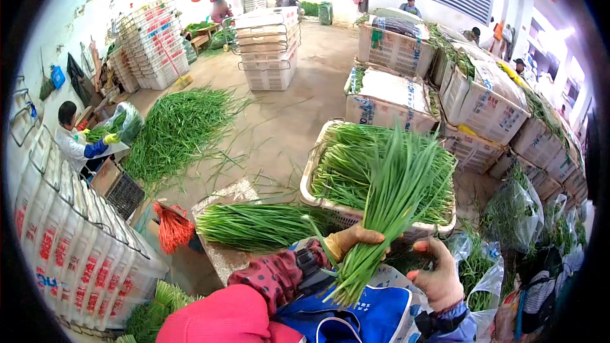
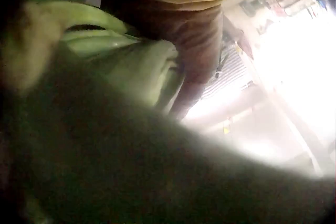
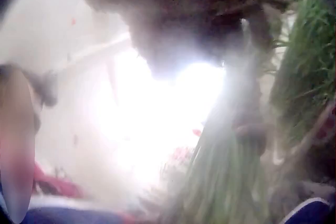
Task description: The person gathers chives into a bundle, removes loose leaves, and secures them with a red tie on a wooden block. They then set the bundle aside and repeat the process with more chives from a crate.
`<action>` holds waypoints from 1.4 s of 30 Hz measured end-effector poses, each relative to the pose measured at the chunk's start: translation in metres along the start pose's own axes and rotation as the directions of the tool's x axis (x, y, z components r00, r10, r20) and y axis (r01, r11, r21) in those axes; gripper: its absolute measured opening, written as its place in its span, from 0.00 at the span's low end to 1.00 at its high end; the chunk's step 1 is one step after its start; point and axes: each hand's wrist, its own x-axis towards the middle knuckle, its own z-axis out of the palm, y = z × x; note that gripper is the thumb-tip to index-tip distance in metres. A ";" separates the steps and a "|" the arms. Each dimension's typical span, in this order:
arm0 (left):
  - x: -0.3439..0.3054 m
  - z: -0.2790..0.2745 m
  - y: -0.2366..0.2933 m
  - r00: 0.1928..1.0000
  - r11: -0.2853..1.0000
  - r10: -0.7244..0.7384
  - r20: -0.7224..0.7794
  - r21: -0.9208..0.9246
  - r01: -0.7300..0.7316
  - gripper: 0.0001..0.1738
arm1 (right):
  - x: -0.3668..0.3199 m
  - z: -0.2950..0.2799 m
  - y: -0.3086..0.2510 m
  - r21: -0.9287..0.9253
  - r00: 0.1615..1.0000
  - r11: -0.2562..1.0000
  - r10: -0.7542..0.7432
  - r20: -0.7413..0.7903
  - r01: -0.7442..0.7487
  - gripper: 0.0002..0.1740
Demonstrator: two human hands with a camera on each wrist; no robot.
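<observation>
In the head view my left hand [image 1: 352,239], in a tan glove, grips a bunch of long-leaved green chives [image 1: 400,197]. Their leaf ends fan upward over a crate, while the pale cut ends point down above a blue apron [image 1: 375,311]. Beside the stems, my right hand [image 1: 440,278] is held up with thumb and fingers spread apart, holding nothing. The left wrist view is dark and blurred, showing pale stems [image 2: 142,71] close up. In the hazy right wrist view, the bunch [image 3: 226,182] hangs right of centre.
A white crate [image 1: 307,185] full of chives stands in front. Left of it more chives [image 1: 254,225] lie on a board [image 1: 219,267]. Red ties [image 1: 173,227] hang nearby. Stacked crates [image 1: 82,241] rise at left, filled ones [image 1: 483,101] at right. Bagged greens [image 1: 476,267] sit close right.
</observation>
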 end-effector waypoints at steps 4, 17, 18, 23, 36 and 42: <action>0.034 0.029 0.014 0.940 0.871 0.316 0.130 0.353 -0.341 0.45 | 0.040 0.011 0.036 0.561 0.967 0.828 -0.146 0.211 0.002 0.56; 0.139 -0.015 0.128 0.878 0.785 0.431 0.206 0.393 -0.478 0.41 | 0.197 0.007 -0.014 0.372 0.909 0.832 -0.342 -0.238 0.411 0.19; 0.147 -0.036 0.134 0.951 0.957 0.277 0.138 0.044 -0.285 0.39 | 0.206 0.006 -0.002 0.361 0.913 0.839 -0.359 -0.193 0.406 0.19; 0.164 -0.084 0.119 0.892 0.750 0.429 0.143 0.493 -0.441 0.32 | 0.273 -0.018 0.095 -0.552 0.901 0.720 -0.401 0.162 0.420 0.17; 0.135 -0.024 0.082 0.735 -0.014 0.578 -0.354 0.897 0.442 0.72 | 0.299 -0.001 0.084 0.397 0.820 0.725 -0.431 -0.376 0.563 0.20; 0.050 -0.006 0.016 0.660 -0.287 0.715 0.230 0.958 -0.022 0.59 | 0.263 -0.008 0.012 0.077 0.727 0.802 -0.490 -0.482 0.592 0.17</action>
